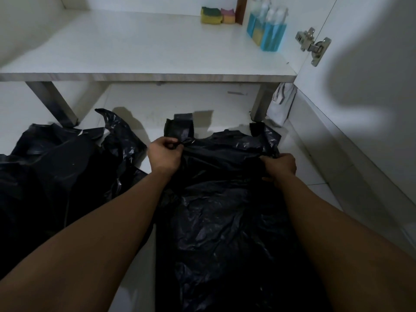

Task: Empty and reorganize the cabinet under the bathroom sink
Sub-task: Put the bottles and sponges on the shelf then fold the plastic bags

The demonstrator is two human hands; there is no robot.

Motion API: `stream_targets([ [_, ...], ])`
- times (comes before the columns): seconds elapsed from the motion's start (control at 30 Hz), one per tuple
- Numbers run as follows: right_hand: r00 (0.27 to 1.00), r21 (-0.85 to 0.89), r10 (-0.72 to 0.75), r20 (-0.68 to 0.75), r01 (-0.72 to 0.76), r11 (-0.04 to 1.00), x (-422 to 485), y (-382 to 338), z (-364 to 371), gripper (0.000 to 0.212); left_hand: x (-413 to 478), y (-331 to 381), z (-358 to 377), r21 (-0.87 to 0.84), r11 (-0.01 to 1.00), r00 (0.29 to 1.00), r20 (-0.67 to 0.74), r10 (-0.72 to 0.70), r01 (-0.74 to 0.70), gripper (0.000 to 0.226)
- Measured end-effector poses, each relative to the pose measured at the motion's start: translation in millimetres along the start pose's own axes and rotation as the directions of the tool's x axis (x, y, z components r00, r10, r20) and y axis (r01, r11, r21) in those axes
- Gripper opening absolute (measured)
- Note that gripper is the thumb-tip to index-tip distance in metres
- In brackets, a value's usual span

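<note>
A black bag (225, 210) is found spread on the floor (180, 102) in front of the cabinet shelf (135, 52), gripped along its upper edge: the plastic is pinched by the curled fingers of the left hand (165, 154) beside a handle strip, and a bunched fold is clenched in the right hand (281, 165). A second bag (56, 165) is seen crumpled on the floor to the left, just beside the first. Two sponges (211, 15) and bottles (267, 28) of blue liquid are noted at the back right of the shelf, near the door hinge (313, 45).
</note>
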State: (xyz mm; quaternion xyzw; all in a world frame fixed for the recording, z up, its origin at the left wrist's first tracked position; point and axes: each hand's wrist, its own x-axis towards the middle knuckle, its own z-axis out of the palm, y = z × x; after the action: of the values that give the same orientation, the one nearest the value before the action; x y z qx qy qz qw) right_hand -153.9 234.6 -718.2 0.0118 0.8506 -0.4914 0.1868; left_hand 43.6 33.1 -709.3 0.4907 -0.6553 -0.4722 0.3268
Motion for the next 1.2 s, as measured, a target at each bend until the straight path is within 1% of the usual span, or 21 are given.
stream_targets([
  [0.1, 0.999, -0.049, -0.037, 0.025, 0.038, 0.998, -5, -3, 1, 0.07, 2, -3, -2, -0.046, 0.997, 0.998, 0.007, -0.057, 0.058, 0.034],
  [0.17, 0.997, -0.168, -0.082, 0.016, 0.083, 0.982, -8, -2, 2, 0.076, 6, -5, -4, -0.039, 0.999, 1.0, 0.011, -0.019, 0.019, 0.041],
  [0.27, 0.985, -0.313, -0.169, 0.038, 0.172, 0.934, -12, 2, 4, 0.068, 10, -8, -4, 0.126, 0.984, 0.992, 0.018, 0.129, -0.13, 0.038],
  [0.33, 0.965, -0.399, -0.258, 0.056, 0.258, 0.88, -18, 3, 4, 0.056, 4, -10, -4, 0.247, 0.945, 0.976, 0.078, 0.201, -0.214, 0.04],
  [0.37, 0.947, -0.439, -0.317, 0.048, 0.306, 0.845, -20, 4, 4, 0.049, -1, -11, -4, 0.319, 0.904, 0.959, 0.108, 0.263, -0.284, 0.042],
  [0.4, 0.93, -0.472, -0.364, 0.05, 0.343, 0.812, -22, 5, 5, 0.042, -6, -12, -4, 0.414, 0.824, 0.922, 0.146, 0.359, -0.386, 0.044],
  [0.43, 0.916, -0.502, -0.394, 0.08, 0.378, 0.778, -23, 6, 6, 0.038, -12, -13, -3, 0.516, 0.705, 0.871, 0.215, 0.442, -0.486, 0.048],
  [0.47, 0.916, -0.537, -0.374, 0.144, 0.389, 0.749, -23, 8, 7, 0.037, -17, -12, -2, 0.599, 0.58, 0.83, 0.324, 0.455, -0.552, 0.057],
  [0.5, 0.921, -0.575, -0.318, 0.226, 0.39, 0.72, -22, 12, 7, 0.04, -23, -11, -1, 0.65, 0.481, 0.808, 0.45, 0.381, -0.589, 0.072],
  [0.53, 0.924, -0.615, -0.243, 0.295, 0.378, 0.692, -22, 15, 7, 0.047, -27, -10, 0, 0.681, 0.412, 0.794, 0.552, 0.255, -0.606, 0.09],
  [0.6, 0.93, -0.668, -0.181, 0.321, 0.358, 0.652, -23, 20, 6, 0.057, -31, -15, 1, 0.708, 0.348, 0.764, 0.645, 0.036, -0.614, 0.122],
  [0.67, 0.936, -0.668, -0.217, 0.278, 0.35, 0.656, -24, 21, 5, 0.053, -31, -22, 3, 0.706, 0.335, 0.743, 0.669, -0.026, -0.624, 0.136],
  [0.77, 0.927, -0.642, -0.277, 0.253, 0.375, 0.669, -21, 23, 6, 0.053, -29, -25, 4, 0.705, 0.346, 0.749, 0.663, -0.007, -0.62, 0.139],
  [0.83, 0.942, -0.665, -0.197, 0.271, 0.331, 0.669, -17, 25, 4, 0.069, -29, -24, 5, 0.711, 0.339, 0.754, 0.656, -0.007, -0.616, 0.139],
  [0.9, 0.966, -0.699, -0.069, 0.25, 0.229, 0.677, -14, 28, 1, 0.086, -29, -25, 5, 0.715, 0.341, 0.757, 0.654, -0.017, -0.61, 0.139],
  [0.93, 0.975, -0.69, -0.046, 0.216, 0.186, 0.699, -14, 29, 0, 0.088, -29, -26, 5, 0.715, 0.345, 0.757, 0.653, -0.018, -0.608, 0.139],
  [0.97, 0.982, -0.663, -0.076, 0.173, 0.173, 0.728, -15, 29, -2, 0.086, -29, -27, 5, 0.712, 0.352, 0.757, 0.653, -0.015, -0.607, 0.139],
  [1.03, 0.954, -0.615, -0.279, 0.108, 0.284, 0.735, -18, 29, -2, 0.068, -30, -28, 5, 0.708, 0.36, 0.76, 0.65, 0.006, -0.608, 0.138],
  [1.1, 0.882, -0.62, -0.445, 0.156, 0.438, 0.651, -22, 27, 1, 0.051, -32, -29, 4, 0.699, 0.354, 0.762, 0.644, 0.064, -0.621, 0.134],
  [1.13, 0.864, -0.632, -0.45, 0.227, 0.482, 0.607, -22, 27, 3, 0.048, -32, -29, 4, 0.694, 0.351, 0.762, 0.639, 0.102, -0.629, 0.131],
  [1.2, 0.866, -0.662, -0.359, 0.348, 0.498, 0.561, -20, 29, 8, 0.047, -34, -32, 4, 0.684, 0.35, 0.756, 0.641, 0.131, -0.64, 0.13],
])
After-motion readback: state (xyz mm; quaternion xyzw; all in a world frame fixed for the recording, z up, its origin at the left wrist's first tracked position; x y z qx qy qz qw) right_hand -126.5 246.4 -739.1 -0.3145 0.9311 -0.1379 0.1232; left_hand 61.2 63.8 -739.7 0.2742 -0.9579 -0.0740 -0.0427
